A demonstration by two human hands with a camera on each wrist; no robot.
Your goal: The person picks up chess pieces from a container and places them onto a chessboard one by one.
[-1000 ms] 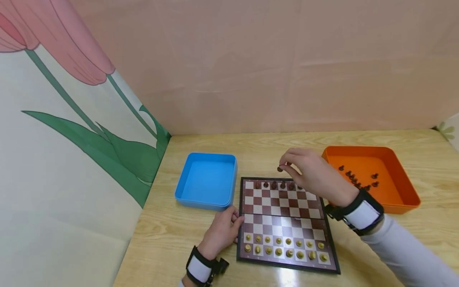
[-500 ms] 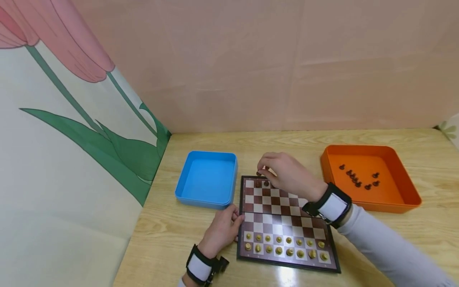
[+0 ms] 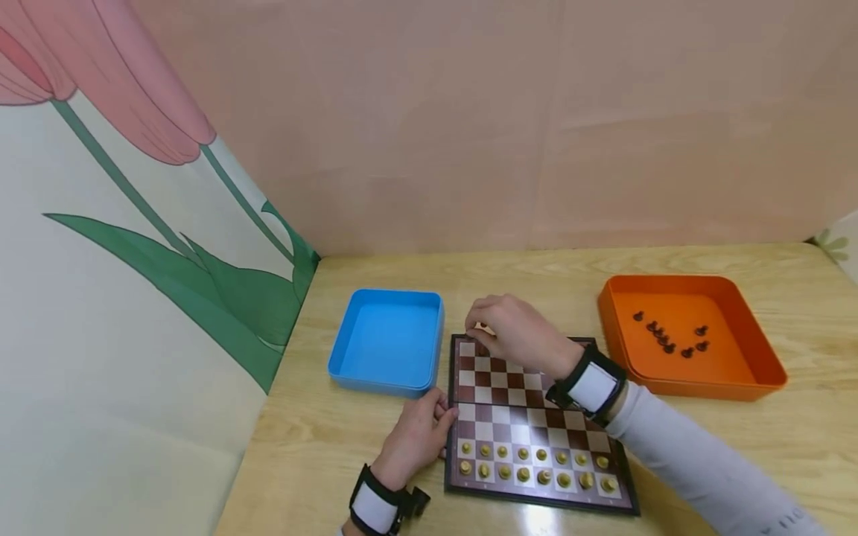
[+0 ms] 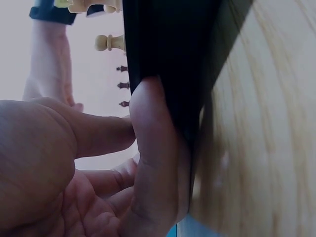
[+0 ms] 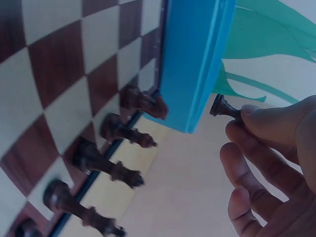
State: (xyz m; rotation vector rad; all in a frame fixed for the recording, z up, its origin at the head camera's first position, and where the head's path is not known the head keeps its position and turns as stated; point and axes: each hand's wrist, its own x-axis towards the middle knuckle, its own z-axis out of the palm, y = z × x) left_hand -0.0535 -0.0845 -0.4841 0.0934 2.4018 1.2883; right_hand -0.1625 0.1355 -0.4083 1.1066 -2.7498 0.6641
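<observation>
My right hand (image 3: 519, 333) pinches a dark chess piece (image 5: 224, 106) between thumb and forefinger, its base showing and its top hidden by the fingers. It hovers off the board, near the far left corner. My left hand (image 3: 415, 435) grips the left edge of the chessboard (image 3: 512, 381), thumb and forefinger at the rim. In the right wrist view, a dark knight (image 5: 145, 102) stands nearest that corner, with a bishop (image 5: 126, 131) and taller dark pieces along the same row. Gold pawns (image 3: 523, 452) and larger gold pieces (image 3: 523, 473) fill two rows on the near side.
An orange tray (image 3: 710, 389) to the right of the board holds several dark pawns (image 3: 662, 339). Left of the board stands a blue tray (image 3: 385, 381), close to its far left corner. A pink backdrop (image 3: 429, 134) rises behind the wooden table (image 3: 322, 350).
My right hand has carried the dark piece leftward along the board's far edge, from right of the middle to the far left corner. The left hand has stayed at the board's edge.
</observation>
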